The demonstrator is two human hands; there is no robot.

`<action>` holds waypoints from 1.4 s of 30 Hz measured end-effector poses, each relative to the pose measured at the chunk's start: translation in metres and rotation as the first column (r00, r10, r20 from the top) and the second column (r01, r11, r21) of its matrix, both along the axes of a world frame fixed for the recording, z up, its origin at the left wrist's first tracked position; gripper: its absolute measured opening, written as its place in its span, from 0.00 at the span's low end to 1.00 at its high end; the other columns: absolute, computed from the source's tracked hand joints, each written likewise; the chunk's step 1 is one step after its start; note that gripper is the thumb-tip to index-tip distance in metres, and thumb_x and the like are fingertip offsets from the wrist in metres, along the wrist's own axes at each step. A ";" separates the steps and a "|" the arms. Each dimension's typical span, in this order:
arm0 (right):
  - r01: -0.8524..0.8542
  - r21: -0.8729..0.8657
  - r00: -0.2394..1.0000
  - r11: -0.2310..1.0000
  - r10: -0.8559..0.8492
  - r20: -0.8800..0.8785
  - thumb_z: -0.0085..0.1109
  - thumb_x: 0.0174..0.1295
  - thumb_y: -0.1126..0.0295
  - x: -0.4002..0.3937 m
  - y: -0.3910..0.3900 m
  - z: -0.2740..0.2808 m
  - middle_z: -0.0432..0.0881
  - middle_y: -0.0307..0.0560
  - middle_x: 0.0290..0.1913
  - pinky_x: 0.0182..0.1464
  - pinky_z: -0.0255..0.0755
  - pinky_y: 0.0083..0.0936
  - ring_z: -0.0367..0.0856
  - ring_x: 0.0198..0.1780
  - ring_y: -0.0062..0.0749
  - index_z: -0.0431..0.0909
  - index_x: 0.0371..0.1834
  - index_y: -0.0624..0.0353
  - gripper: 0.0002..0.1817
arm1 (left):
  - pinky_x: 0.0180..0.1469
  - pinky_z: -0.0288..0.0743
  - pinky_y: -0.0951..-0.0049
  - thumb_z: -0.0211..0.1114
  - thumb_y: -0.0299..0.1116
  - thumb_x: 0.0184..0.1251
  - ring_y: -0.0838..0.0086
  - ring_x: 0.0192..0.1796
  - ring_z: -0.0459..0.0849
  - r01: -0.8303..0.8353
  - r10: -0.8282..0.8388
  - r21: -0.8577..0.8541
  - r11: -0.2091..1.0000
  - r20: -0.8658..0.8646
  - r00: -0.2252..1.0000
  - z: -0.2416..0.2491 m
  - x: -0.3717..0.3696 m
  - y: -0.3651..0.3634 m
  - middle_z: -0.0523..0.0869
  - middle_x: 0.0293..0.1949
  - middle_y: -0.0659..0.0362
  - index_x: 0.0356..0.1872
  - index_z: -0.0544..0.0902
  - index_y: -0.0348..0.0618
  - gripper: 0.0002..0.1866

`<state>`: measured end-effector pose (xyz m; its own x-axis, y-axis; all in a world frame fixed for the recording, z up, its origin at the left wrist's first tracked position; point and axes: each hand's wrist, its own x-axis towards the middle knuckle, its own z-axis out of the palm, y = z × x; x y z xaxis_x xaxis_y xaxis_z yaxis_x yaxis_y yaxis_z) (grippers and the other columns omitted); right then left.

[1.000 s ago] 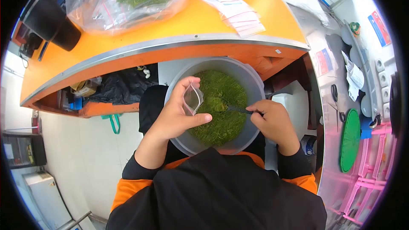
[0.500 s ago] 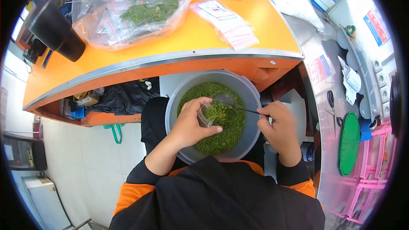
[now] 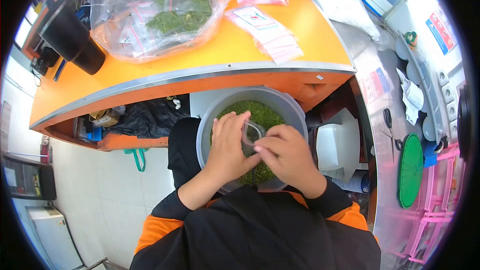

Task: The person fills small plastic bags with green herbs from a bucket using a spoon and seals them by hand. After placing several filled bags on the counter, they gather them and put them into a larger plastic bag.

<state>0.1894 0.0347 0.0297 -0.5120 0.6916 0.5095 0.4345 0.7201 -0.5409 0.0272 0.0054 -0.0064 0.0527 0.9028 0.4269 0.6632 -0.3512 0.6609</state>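
A large translucent tub (image 3: 202, 142) of shredded green leafy material (image 3: 250, 107) sits between my knees. Over it, my left hand (image 3: 227, 145) curls around a small clear plastic cup (image 3: 251, 129) whose round rim faces up. My right hand (image 3: 287, 155) is closed at the cup's right side, its fingertips close to the rim. A thin dark handle (image 3: 253, 174), seemingly the spoon's, shows below the right fingers; the spoon's bowl is hidden.
On the orange desk (image 3: 200, 52) lie a big clear bag (image 3: 160, 15) of green-filled packets, printed zip bags (image 3: 265, 30) and a black tumbler (image 3: 75, 40). Scissors (image 3: 392, 127) and a green round lid (image 3: 410, 170) are on the right counter.
My right hand has moved left and inward from the tub's right rim to the cup. The spoon's bowl, visible earlier over the green material, is now out of sight.
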 end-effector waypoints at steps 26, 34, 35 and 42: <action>-0.095 0.036 0.990 0.995 0.098 -0.104 0.58 0.57 0.71 0.011 0.038 0.038 0.77 0.53 0.44 0.50 0.69 0.35 0.76 0.46 0.48 0.72 0.46 0.62 0.15 | 0.37 0.75 0.69 0.64 0.30 0.60 0.64 0.34 0.83 0.314 -0.313 -0.215 0.925 0.043 0.949 0.087 -0.042 0.020 0.84 0.28 0.54 0.34 0.84 0.40 0.06; 0.184 0.391 0.945 0.902 -0.271 0.180 0.58 0.53 0.71 0.021 0.107 0.027 0.74 0.53 0.47 0.56 0.62 0.38 0.71 0.52 0.49 0.72 0.53 0.62 0.22 | 0.41 0.75 0.73 0.61 0.40 0.63 0.65 0.34 0.84 -0.627 0.644 0.329 0.707 0.069 0.762 0.194 -0.132 0.089 0.85 0.33 0.51 0.49 0.80 0.39 0.18; 0.176 0.346 0.949 0.922 -0.252 0.190 0.58 0.52 0.71 0.022 0.106 0.028 0.75 0.52 0.46 0.56 0.62 0.38 0.72 0.51 0.48 0.73 0.51 0.62 0.21 | 0.42 0.75 0.71 0.63 0.43 0.61 0.62 0.35 0.84 -0.670 0.696 0.256 0.697 -0.018 0.717 0.203 -0.143 0.095 0.86 0.34 0.50 0.52 0.78 0.38 0.23; 0.231 0.357 0.956 0.905 -0.280 0.091 0.60 0.50 0.73 0.022 0.112 0.022 0.76 0.48 0.44 0.53 0.64 0.38 0.72 0.49 0.44 0.76 0.38 0.60 0.11 | 0.55 0.69 0.58 0.70 0.47 0.52 0.50 0.51 0.78 -0.500 0.593 0.353 0.791 -0.238 0.769 0.173 -0.124 0.120 0.81 0.48 0.43 0.56 0.75 0.38 0.32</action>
<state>0.2113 0.1462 0.0515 -0.4227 0.6061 0.6738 0.6803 0.7034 -0.2059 -0.0967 0.1252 0.1661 -0.2412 0.6800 0.6924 0.9488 0.0150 0.3157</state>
